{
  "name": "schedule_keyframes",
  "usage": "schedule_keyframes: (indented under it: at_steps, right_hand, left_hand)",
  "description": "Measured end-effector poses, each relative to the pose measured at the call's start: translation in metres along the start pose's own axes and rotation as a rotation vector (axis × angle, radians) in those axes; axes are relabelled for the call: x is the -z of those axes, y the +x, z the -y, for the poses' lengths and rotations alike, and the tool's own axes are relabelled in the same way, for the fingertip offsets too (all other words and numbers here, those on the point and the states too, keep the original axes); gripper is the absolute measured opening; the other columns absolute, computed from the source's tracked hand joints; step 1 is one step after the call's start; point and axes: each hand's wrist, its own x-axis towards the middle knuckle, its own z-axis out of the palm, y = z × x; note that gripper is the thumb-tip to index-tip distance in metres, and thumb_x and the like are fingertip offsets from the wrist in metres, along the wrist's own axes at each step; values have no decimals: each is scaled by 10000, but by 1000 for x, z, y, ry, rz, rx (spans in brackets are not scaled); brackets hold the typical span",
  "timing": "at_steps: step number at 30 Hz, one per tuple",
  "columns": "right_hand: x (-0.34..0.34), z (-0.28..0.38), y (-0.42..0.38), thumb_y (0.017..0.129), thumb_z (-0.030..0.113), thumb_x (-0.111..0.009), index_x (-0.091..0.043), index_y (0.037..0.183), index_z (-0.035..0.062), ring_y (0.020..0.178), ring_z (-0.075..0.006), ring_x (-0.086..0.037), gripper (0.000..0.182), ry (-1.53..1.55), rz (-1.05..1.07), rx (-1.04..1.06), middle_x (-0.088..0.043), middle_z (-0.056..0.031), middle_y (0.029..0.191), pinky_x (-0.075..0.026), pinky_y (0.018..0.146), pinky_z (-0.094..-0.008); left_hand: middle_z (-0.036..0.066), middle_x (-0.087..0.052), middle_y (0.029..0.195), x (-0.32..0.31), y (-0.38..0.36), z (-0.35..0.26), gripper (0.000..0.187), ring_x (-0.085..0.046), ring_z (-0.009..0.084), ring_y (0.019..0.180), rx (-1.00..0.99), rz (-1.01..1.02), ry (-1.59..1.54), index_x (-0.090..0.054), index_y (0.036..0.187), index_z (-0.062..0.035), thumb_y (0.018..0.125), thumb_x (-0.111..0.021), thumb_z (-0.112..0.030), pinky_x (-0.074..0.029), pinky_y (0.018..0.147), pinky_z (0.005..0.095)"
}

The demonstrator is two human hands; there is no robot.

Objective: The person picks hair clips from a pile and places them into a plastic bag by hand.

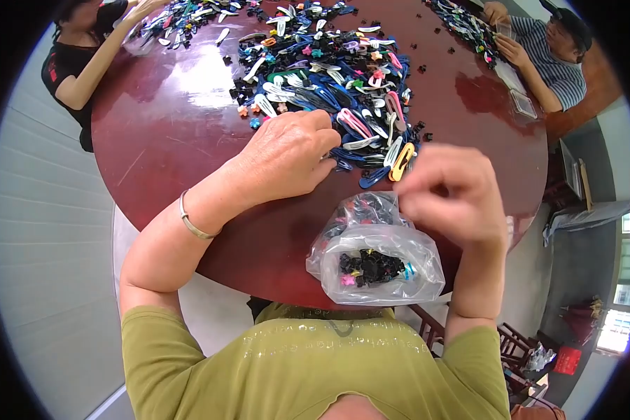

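Observation:
My left hand [290, 150] rests at the near edge of a large heap of hair clips [336, 91], its fingers curled in a pinch. What lies between those fingertips is hidden. Over the right side of a clear plastic bag [427, 248] hovers my right hand [458, 192], bent at the fingers and smeared by motion. The bag stands open at the table's near edge, holding small black claw clips [374, 267] and a pink flower-shaped piece [348, 280]. A yellow snap clip [402, 162] lies between my hands, beside a blue snap clip [374, 177].
The round, dark red table [154, 154] shines with reflected light. Across it, a person in black [73, 66] sits at left and a person in a striped shirt [549, 66] at right, each by another clip pile. A phone-like object [523, 103] lies at right.

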Motion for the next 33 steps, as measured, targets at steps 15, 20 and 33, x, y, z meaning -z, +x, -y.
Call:
schedule_keyframes:
  at_steps: [15, 20, 33]
  right_hand:
    - [-25, -30, 15, 742, 120, -763, -683, 835, 34, 643, -187, -637, 150, -316, -25, -188, -648, -55, 759, -504, 599, -309]
    - [-2, -2, 1, 717, 20, -762, -708, 816, -1, 618, -67, -562, 115, 349, 82, -88, -639, -29, 731, -371, 530, -198]
    - [-47, -49, 20, 765, 113, -767, -704, 928, 60, 680, -205, -638, 182, -339, -86, 39, -637, -55, 881, -509, 588, -321]
  left_hand:
    - [107, -606, 874, 4, 0, -2, 153, -610, 311, 822, -13, -13, 9, -656, 861, -33, 733, -726, -80, -476, 732, 406]
    - [98, -585, 848, 2, -1, 1, 150, -598, 299, 804, -20, -7, 6, -660, 860, -40, 732, -726, -80, -465, 722, 405]
    - [80, -594, 815, -7, 1, 3, 77, -599, 283, 765, -102, -91, 0, -660, 787, -45, 760, -710, -97, -465, 691, 393]
